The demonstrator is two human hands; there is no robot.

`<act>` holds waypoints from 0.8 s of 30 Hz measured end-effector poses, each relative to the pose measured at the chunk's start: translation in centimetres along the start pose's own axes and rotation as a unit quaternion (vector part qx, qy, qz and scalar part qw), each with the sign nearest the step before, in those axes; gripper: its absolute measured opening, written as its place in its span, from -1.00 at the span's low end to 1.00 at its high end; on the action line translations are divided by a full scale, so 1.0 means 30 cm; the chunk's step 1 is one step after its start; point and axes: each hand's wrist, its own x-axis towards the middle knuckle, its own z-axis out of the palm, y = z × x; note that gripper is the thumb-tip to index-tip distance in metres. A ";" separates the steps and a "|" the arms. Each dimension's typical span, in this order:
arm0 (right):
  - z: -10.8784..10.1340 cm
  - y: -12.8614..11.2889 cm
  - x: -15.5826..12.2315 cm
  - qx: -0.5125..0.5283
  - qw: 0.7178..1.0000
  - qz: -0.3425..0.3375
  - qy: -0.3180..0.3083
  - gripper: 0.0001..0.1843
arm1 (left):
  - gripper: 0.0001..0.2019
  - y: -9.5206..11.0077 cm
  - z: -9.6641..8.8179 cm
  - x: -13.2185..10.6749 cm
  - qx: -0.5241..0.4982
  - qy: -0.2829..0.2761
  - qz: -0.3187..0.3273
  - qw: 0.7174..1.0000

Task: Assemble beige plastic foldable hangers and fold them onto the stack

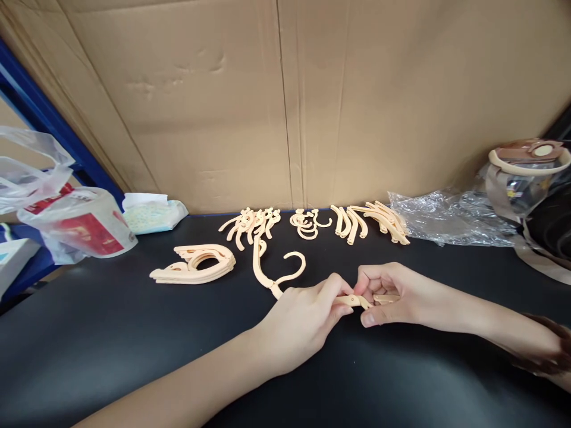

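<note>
My left hand (301,318) and my right hand (392,294) meet over the black table (111,345), both pinching a peach plastic hanger assembly (357,301). Its hook and one curved arm (272,270) stick out to the left past my left hand. The right hand's fingers curl round another short peach piece (386,298). Behind lie piles of peach parts: small clips (250,226), hooks (306,223), curved arms (372,221). A stack of folded hangers (196,264) rests at the left.
A cardboard wall (285,101) stands along the table's back. Plastic bags with red print (75,223) and a tissue pack (151,214) sit at the left. Crumpled clear plastic (446,217) and a brown-lidded container (521,172) are at the right.
</note>
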 end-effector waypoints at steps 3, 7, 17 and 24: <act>0.003 -0.004 0.000 -0.049 0.998 0.022 0.016 -0.72 | -0.97 0.005 -0.002 0.002 -0.001 -0.008 -0.016 1.000; 0.008 -0.006 -0.003 -0.131 0.991 0.014 0.032 -0.74 | -0.96 0.005 -0.003 0.009 -0.023 -0.001 -0.020 1.000; -0.061 -0.011 -0.028 -0.396 0.912 -0.061 0.085 -0.84 | -0.87 -0.025 -0.010 0.010 -0.006 0.045 -0.001 0.999; -0.099 0.005 -0.027 -0.439 0.890 -0.104 0.063 -0.91 | -0.84 -0.016 -0.030 0.009 0.022 0.014 0.034 0.999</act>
